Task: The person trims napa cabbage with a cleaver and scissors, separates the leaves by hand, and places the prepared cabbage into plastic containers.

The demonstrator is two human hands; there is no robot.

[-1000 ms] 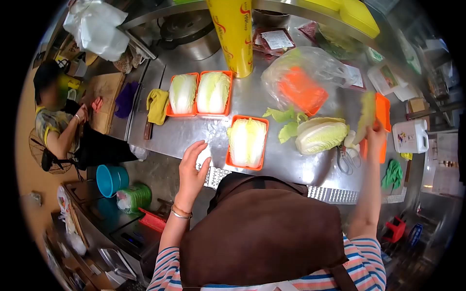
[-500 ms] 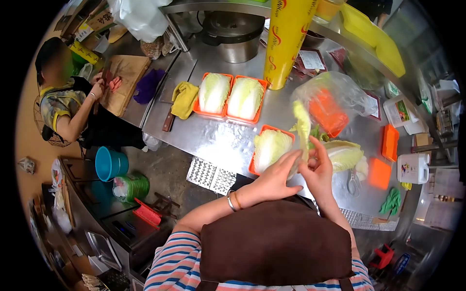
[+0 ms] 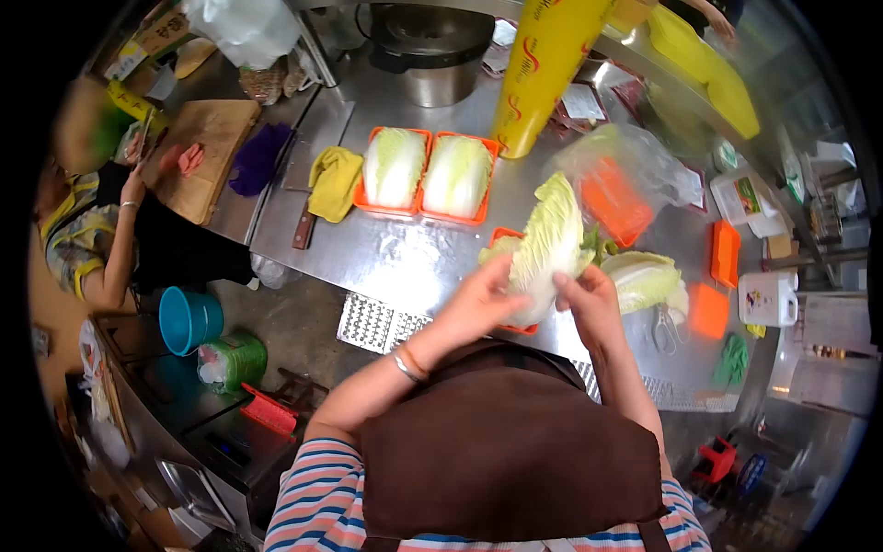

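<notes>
A pale green and white cabbage leaf (image 3: 544, 241) is held up between both hands in front of the apron. My left hand (image 3: 483, 299) grips its left side near the white base, and my right hand (image 3: 593, 299) pinches its right edge. Behind the leaf sits an orange tray (image 3: 505, 234) with cabbage, mostly hidden. To the right lies a loose cabbage (image 3: 644, 281) beside scissors (image 3: 666, 331). Two orange trays hold cabbages, a left one (image 3: 394, 167) and a right one (image 3: 457, 175), farther back on the steel table.
A large yellow roll (image 3: 543, 74) stands at the back. Near the left trays are a yellow cloth (image 3: 333, 184) and a knife (image 3: 303, 227). A plastic bag (image 3: 635, 170), a white jug (image 3: 769, 299) and a green cloth (image 3: 732, 360) are rightward. A co-worker (image 3: 92, 230) works at a cutting board (image 3: 207, 152).
The leaf has come from the right side to the middle, and both hands now hold it upright over the front tray. My left hand has moved rightward to it. The view has shifted.
</notes>
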